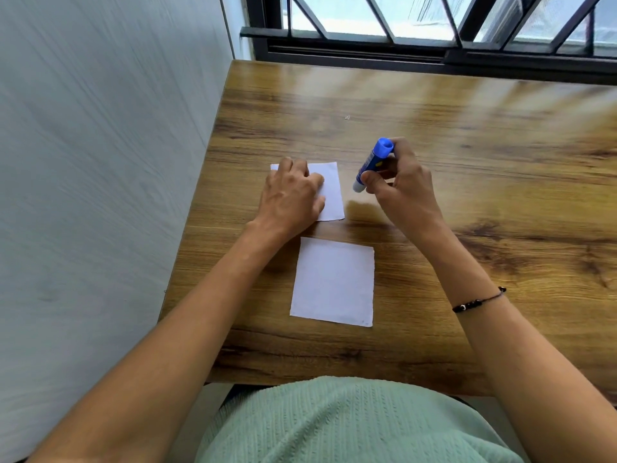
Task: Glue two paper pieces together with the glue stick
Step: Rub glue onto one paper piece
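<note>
Pressing flat on the far paper point(330, 190), the left hand point(292, 192) steadied it; the right hand point(405, 183) gripped the glue stick point(373, 163).

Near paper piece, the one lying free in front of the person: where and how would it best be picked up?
The near paper piece lies flat and untouched on the table, so a grip from above likely won't catch. Probably best to pinch its lower right corner, coming low from the person's side, and lift.
</note>
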`<control>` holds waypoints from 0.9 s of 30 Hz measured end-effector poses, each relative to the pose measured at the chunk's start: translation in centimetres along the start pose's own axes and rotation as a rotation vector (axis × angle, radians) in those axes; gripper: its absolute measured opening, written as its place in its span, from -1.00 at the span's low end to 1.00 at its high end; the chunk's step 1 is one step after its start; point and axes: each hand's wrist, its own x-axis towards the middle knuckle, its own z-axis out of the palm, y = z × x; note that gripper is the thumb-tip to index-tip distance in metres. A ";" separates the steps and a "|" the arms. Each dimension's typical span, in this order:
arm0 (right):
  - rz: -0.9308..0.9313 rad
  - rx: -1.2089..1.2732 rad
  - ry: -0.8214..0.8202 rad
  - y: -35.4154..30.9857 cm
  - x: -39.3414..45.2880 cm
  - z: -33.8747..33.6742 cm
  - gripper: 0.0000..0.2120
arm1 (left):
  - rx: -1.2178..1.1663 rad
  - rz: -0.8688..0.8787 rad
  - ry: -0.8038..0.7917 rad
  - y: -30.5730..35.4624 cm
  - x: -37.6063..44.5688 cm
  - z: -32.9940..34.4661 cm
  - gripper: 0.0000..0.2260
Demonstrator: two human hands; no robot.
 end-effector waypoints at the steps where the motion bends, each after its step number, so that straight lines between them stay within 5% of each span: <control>1: -0.006 -0.002 0.002 0.0 0.3 0.1 -0.75 | -0.006 -0.007 -0.006 0.2 0.0 0.1 -0.68; 27: -0.084 -0.225 -0.099 -0.1 4.6 3.8 -0.68 | -0.135 -0.065 -0.079 1.5 -0.4 -0.1 -0.67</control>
